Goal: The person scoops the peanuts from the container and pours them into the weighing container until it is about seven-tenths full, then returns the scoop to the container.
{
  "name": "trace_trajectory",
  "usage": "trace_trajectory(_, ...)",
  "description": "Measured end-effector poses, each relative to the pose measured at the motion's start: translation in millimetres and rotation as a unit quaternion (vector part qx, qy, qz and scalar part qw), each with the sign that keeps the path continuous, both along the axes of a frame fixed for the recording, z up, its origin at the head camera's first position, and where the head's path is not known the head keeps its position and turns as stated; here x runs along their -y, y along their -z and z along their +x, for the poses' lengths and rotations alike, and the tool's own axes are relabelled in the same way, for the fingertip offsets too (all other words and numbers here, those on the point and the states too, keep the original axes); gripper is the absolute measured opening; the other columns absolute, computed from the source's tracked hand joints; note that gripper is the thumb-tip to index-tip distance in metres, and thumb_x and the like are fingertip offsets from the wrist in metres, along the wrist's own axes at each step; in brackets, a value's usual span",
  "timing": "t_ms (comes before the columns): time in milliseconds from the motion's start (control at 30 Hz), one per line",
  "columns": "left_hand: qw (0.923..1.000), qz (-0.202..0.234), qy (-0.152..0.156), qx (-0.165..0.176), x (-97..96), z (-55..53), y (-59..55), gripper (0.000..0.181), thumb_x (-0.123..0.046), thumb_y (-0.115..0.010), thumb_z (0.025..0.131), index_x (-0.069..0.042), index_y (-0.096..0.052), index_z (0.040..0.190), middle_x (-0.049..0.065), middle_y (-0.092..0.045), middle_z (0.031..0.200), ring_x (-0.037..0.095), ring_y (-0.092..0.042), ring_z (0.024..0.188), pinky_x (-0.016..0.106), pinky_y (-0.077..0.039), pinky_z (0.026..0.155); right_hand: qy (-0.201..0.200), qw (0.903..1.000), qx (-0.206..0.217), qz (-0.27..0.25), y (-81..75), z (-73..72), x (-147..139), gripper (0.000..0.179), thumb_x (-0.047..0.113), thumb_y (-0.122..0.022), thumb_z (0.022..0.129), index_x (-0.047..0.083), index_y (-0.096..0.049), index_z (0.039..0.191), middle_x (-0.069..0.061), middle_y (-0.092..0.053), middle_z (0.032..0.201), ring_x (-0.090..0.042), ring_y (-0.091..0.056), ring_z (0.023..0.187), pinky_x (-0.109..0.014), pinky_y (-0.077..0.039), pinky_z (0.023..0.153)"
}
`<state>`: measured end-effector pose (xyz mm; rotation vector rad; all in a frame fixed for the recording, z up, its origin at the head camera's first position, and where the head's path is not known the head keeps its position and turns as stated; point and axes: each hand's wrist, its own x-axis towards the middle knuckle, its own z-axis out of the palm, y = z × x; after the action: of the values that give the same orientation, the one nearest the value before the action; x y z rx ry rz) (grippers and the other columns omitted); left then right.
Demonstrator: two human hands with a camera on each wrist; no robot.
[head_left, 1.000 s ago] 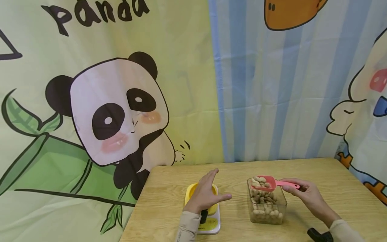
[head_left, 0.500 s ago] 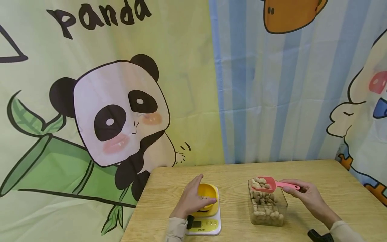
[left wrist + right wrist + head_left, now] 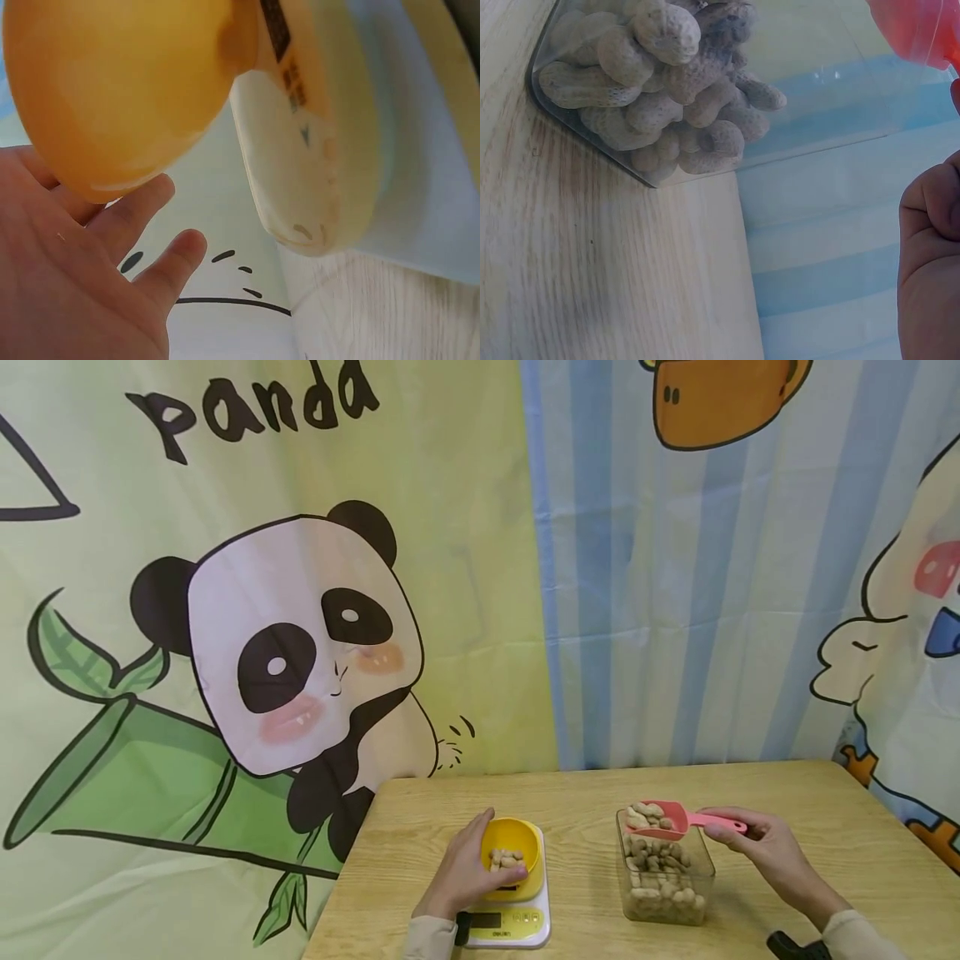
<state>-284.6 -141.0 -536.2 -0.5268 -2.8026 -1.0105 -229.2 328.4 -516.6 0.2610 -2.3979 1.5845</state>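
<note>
"Which way does the pink scoop (image 3: 677,819) point?"
"Its mouth faces the person's left and the handle runs out to the right, so the long axis lies crosswise, close to level. It's over the clear container (image 3: 705,885), with peanuts (image 3: 647,814) lying in it."
"And the right hand (image 3: 776,852)?"
"Thumb and fingers are clamped on the far end of the handle."
"What about the left hand (image 3: 465,870)?"
"Its fingers and thumb are apart, spread around the near-left side of the yellow bowl (image 3: 516,833). I can't tell how firmly they touch it."
"Where is the bowl?"
"On the scale (image 3: 516,925), a few peanuts inside. The scale's long axis runs away from the person, display end nearest, on the wooden table (image 3: 585,852)."
</note>
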Motion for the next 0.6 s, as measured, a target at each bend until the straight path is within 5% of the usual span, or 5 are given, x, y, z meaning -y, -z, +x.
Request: trace_trajectory(600, 0.9997, -0.012, 0.009, -0.018, 5.7, 6.3, 5.3, 0.125, -0.073, -0.082, 0.065, -0.017, -0.028, 0.161, 0.009, -0.036, 0.161, 0.037, -0.042, 0.14, 0.064, -0.036, 0.111, -0.013, 0.9991, -0.037, 0.016, -30.8, -10.4, 2, 0.028, 0.013, -0.064, 0.102, 0.002, -0.069, 0.126, 0.0, -0.068, 0.095, -0.016, -0.057, 0.074, -0.028, -0.05, 0.063)
